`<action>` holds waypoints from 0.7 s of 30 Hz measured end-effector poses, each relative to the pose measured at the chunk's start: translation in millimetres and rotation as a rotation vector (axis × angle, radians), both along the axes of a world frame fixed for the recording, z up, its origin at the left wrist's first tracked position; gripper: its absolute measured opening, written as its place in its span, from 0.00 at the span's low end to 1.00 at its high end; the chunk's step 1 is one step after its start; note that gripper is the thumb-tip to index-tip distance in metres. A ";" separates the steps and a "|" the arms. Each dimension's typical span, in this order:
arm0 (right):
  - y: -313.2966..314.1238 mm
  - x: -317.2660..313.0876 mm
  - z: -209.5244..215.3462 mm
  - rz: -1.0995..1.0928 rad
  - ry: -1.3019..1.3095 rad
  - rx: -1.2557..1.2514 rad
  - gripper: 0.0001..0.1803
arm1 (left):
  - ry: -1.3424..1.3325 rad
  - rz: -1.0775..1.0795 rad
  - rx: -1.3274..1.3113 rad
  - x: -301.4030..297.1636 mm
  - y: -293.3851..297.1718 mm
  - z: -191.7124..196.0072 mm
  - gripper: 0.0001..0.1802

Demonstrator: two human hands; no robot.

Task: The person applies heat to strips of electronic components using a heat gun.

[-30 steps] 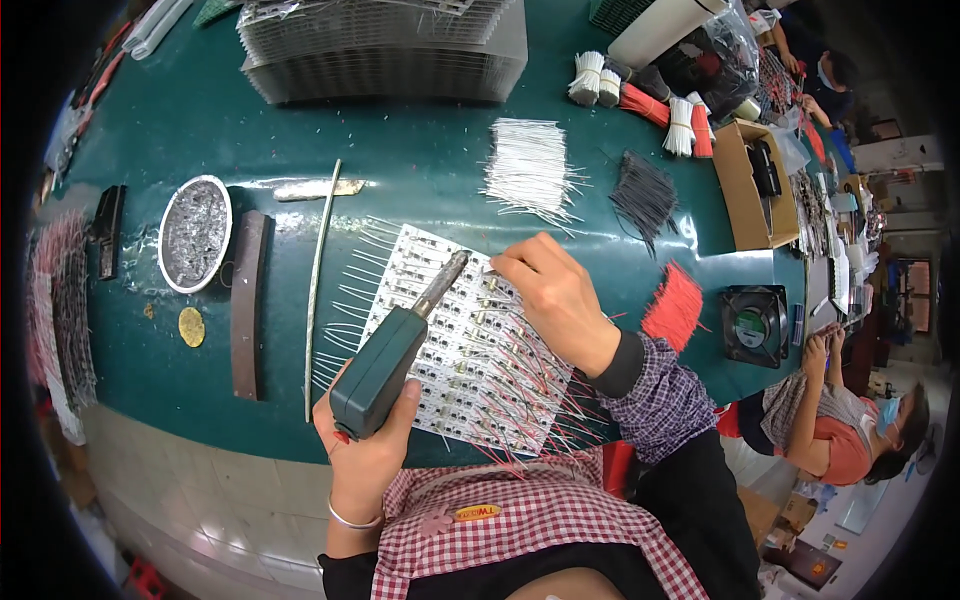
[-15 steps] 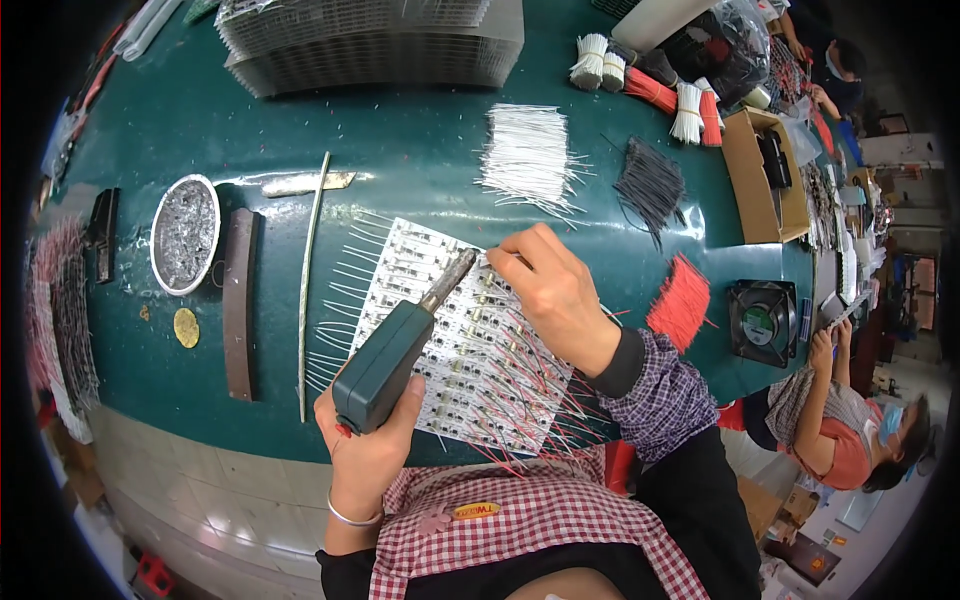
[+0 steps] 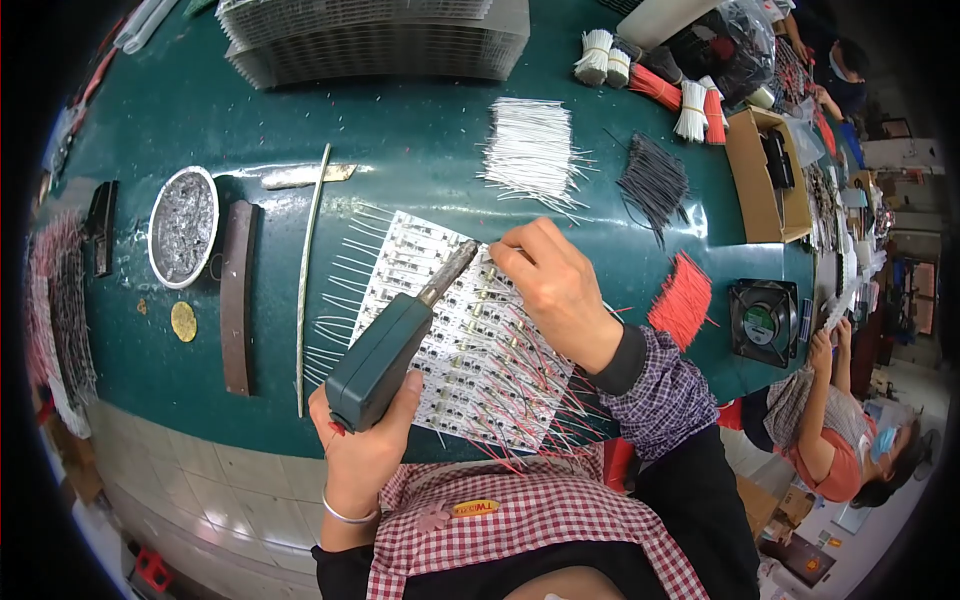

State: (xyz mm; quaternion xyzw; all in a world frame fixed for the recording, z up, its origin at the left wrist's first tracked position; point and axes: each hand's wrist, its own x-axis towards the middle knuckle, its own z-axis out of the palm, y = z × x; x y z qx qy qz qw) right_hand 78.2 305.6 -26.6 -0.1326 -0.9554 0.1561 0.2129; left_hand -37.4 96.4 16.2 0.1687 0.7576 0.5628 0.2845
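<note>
My left hand (image 3: 365,445) grips a dark green soldering iron (image 3: 385,350); its metal tip points up and right onto a white circuit board panel (image 3: 455,340). The panel lies on the green table with white wires along its left side and red wires along its lower right side. My right hand (image 3: 555,285) rests on the panel's upper right part, fingertips pinched together close to the iron's tip. What the fingers pinch is too small to tell.
A round tin of solder scraps (image 3: 183,226), a dark bar (image 3: 237,296) and a long thin rod (image 3: 310,270) lie to the left. Piles of white wires (image 3: 530,155), black wires (image 3: 655,185) and red wires (image 3: 683,300) lie beyond. A small fan (image 3: 762,322) and another person (image 3: 840,440) are at right.
The two hands and the iron stay on the panel; the iron's tip and the right fingertips have shifted only slightly along the board.
</note>
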 end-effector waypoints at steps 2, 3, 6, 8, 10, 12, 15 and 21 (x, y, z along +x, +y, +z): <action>0.5 0.4 0.3 0.001 -0.001 0.002 0.15 | -0.013 -0.049 -0.010 -2.9 3.1 1.2 0.10; 0.7 0.4 0.3 0.002 -0.002 0.004 0.15 | 0.049 -0.084 0.002 -4.0 6.1 2.0 0.09; -0.3 -0.6 -0.5 0.004 0.006 0.002 0.15 | 0.121 -0.121 0.022 -4.6 6.0 1.5 0.08; -0.4 -0.8 0.0 0.006 0.002 0.007 0.15 | 0.129 -0.124 0.029 -3.8 5.6 1.6 0.08; -0.4 -0.9 0.1 0.007 -0.002 0.013 0.15 | 0.091 -0.083 0.038 -1.9 6.1 3.3 0.08; 0.4 0.3 -0.9 0.005 0.003 0.021 0.14 | 0.098 -0.088 0.041 -1.6 6.6 2.5 0.08; -0.3 0.3 -0.5 0.001 -0.003 0.033 0.14 | 0.034 -0.066 0.023 -1.2 1.8 1.2 0.09; -2.1 -0.5 0.3 -0.009 -0.003 0.050 0.13 | 0.064 -0.058 0.051 -3.7 -7.0 -7.2 0.14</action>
